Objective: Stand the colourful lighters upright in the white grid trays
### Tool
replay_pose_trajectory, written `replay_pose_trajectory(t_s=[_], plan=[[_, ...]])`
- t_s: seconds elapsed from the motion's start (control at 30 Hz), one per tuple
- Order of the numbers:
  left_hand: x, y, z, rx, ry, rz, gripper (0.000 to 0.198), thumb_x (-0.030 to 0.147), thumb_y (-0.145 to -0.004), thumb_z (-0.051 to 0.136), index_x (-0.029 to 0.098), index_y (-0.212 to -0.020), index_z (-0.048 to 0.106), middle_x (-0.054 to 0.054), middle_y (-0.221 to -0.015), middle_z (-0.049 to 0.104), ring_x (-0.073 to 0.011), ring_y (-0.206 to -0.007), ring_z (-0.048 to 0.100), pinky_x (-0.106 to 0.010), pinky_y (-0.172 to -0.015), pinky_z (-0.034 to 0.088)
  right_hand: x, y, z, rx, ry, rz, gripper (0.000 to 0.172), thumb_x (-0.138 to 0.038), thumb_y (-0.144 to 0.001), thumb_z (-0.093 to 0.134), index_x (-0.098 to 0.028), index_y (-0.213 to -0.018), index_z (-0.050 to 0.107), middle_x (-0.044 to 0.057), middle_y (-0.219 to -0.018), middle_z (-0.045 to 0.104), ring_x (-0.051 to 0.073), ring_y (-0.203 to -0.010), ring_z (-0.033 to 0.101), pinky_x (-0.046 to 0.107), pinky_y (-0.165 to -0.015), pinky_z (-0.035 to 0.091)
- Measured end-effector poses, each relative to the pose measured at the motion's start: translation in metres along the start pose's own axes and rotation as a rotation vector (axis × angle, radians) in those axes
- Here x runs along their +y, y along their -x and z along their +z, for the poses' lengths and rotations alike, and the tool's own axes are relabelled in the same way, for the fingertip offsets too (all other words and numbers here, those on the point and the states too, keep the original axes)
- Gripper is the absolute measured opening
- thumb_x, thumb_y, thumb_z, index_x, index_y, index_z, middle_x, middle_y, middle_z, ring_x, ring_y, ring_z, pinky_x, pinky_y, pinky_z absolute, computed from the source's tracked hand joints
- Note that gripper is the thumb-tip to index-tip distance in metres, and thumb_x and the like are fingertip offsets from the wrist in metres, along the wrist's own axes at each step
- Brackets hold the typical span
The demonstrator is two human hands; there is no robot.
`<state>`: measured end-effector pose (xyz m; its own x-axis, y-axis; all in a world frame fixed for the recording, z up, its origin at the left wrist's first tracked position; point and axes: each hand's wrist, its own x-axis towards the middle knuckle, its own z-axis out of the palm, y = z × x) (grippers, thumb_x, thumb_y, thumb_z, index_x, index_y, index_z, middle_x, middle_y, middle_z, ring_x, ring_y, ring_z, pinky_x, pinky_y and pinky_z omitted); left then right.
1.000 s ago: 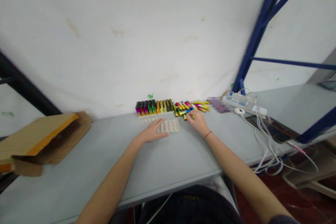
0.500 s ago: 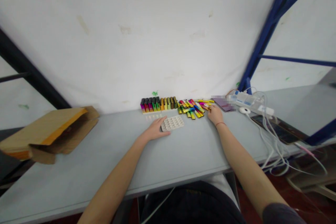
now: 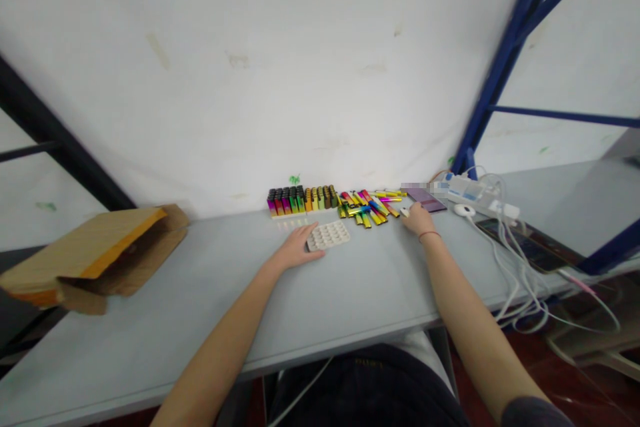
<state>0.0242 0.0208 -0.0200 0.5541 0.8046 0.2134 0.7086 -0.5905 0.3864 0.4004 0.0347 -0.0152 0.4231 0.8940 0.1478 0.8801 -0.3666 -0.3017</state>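
Note:
My left hand [image 3: 296, 248] rests on the table and steadies a white tray [image 3: 327, 236] with rows of small holes, its thumb at the near edge and its fingers along the left side. To the right, my right hand [image 3: 419, 219] has its fingers pinched on a small object with a pale end, seemingly a lighter [image 3: 405, 212]; most of it is hidden. Just left of that hand lies a loose pile of shiny multicoloured lighters [image 3: 370, 207]. Behind the tray, black-topped lighters [image 3: 286, 201] and yellow-green lighters [image 3: 321, 198] stand upright in rows.
An open cardboard box [image 3: 95, 250] lies at the left. Near the wall on the right is a flat purple item [image 3: 426, 199]. Farther right are a white power strip [image 3: 480, 195], tangled cables [image 3: 523, 267] and a dark phone [image 3: 533, 245]. A blue metal frame [image 3: 500, 80] rises there.
My right hand has drawn back from the lighter pile, to the right and slightly toward me, with a small object in its fingers. My left hand and the tray have stayed in place.

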Motion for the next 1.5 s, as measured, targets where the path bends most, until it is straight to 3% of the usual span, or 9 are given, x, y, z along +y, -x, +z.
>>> replay_pose_trajectory(t_s=[0.1, 0.3, 0.37, 0.53, 0.77, 0.87, 1.0, 1.2, 1.5], plan=[[0.0, 0.0, 0.0, 0.003, 0.006, -0.006, 0.085, 0.054, -0.074, 0.065, 0.013, -0.143, 0.035, -0.016, -0.141, 0.044, -0.0314, -0.127, 0.042, -0.042, -0.108, 0.029, 0.005, -0.001, -0.004, -0.05, -0.068, -0.007, 0.022, -0.024, -0.083, 0.052, -0.008, -0.095, 0.062, 0.021, -0.097, 0.066, 0.025, -0.089, 0.063, 0.029, -0.071, 0.042], [0.001, -0.001, 0.0, 0.01, -0.002, 0.009, 0.084, 0.054, -0.075, 0.063, 0.013, -0.143, 0.035, -0.015, -0.139, 0.048, -0.0325, -0.124, 0.045, -0.043, -0.106, 0.031, -0.009, 0.011, -0.018, -0.004, -0.611, -0.255, 0.026, -0.03, -0.085, 0.037, -0.018, -0.066, 0.05, 0.003, -0.066, 0.058, 0.015, -0.066, 0.052, 0.024, -0.059, 0.037], [0.002, -0.001, 0.001, 0.007, -0.008, 0.018, 0.084, 0.054, -0.075, 0.064, 0.014, -0.143, 0.035, -0.014, -0.138, 0.048, -0.0322, -0.123, 0.045, -0.043, -0.106, 0.031, -0.023, 0.019, -0.019, -0.099, -0.844, -0.355, 0.021, -0.034, -0.081, 0.041, -0.019, -0.067, 0.048, -0.001, -0.062, 0.053, 0.013, -0.06, 0.048, 0.023, -0.056, 0.037], [0.005, 0.0, 0.001, 0.001, -0.01, 0.01, 0.083, 0.054, -0.075, 0.064, 0.018, -0.143, 0.035, -0.013, -0.139, 0.048, -0.0319, -0.124, 0.045, -0.043, -0.106, 0.031, -0.055, 0.036, -0.009, -0.414, -1.285, -0.365, 0.019, -0.038, -0.079, 0.041, -0.021, -0.068, 0.039, -0.004, -0.056, 0.045, 0.01, -0.045, 0.039, 0.023, -0.045, 0.033], [0.006, -0.001, 0.001, 0.007, -0.032, 0.013, 0.083, 0.056, -0.075, 0.063, 0.015, -0.143, 0.035, -0.015, -0.138, 0.048, -0.0328, -0.123, 0.045, -0.043, -0.105, 0.031, -0.069, 0.052, -0.003, -0.476, -1.436, -0.408, 0.043, -0.064, -0.079, 0.049, -0.021, -0.081, 0.046, -0.003, -0.06, 0.05, 0.01, -0.048, 0.043, 0.021, -0.043, 0.03], [0.006, 0.0, 0.002, 0.005, -0.035, 0.024, 0.083, 0.057, -0.076, 0.062, 0.016, -0.143, 0.035, -0.014, -0.139, 0.047, -0.0325, -0.124, 0.044, -0.043, -0.105, 0.031, -0.073, 0.057, -0.005, -0.522, -1.49, -0.359, 0.044, -0.065, -0.076, 0.052, -0.023, -0.087, 0.045, -0.007, -0.054, 0.044, 0.009, -0.041, 0.035, 0.019, -0.039, 0.023], [0.005, 0.0, 0.004, -0.009, -0.061, 0.031, 0.085, 0.057, -0.076, 0.062, 0.017, -0.145, 0.032, -0.014, -0.138, 0.049, -0.0327, -0.123, 0.044, -0.044, -0.104, 0.031, -0.079, 0.061, -0.006, -0.6, -1.466, -0.224, 0.052, -0.071, -0.077, 0.041, -0.021, -0.064, 0.041, -0.008, -0.045, 0.03, 0.006, -0.036, 0.021, 0.019, -0.037, 0.013], [0.005, -0.001, 0.005, -0.016, -0.078, 0.038, 0.085, 0.058, -0.077, 0.061, 0.016, -0.145, 0.031, -0.014, -0.138, 0.048, -0.0322, -0.124, 0.044, -0.044, -0.104, 0.031, -0.08, 0.061, -0.007, -0.468, -1.417, -0.012, 0.054, -0.061, -0.084, 0.03, -0.022, -0.047, 0.028, -0.007, -0.037, 0.018, 0.005, -0.031, 0.013, 0.02, -0.034, 0.008], [0.007, -0.001, 0.003, -0.029, -0.087, 0.018, 0.086, 0.06, -0.077, 0.06, 0.016, -0.144, 0.031, -0.014, -0.139, 0.047, -0.0324, -0.125, 0.043, -0.043, -0.105, 0.031, -0.085, 0.061, -0.01, -0.239, -1.484, 0.185, 0.038, -0.042, -0.087, 0.031, -0.022, -0.055, 0.025, -0.007, -0.038, 0.026, 0.006, -0.029, 0.017, 0.019, -0.03, 0.011]])
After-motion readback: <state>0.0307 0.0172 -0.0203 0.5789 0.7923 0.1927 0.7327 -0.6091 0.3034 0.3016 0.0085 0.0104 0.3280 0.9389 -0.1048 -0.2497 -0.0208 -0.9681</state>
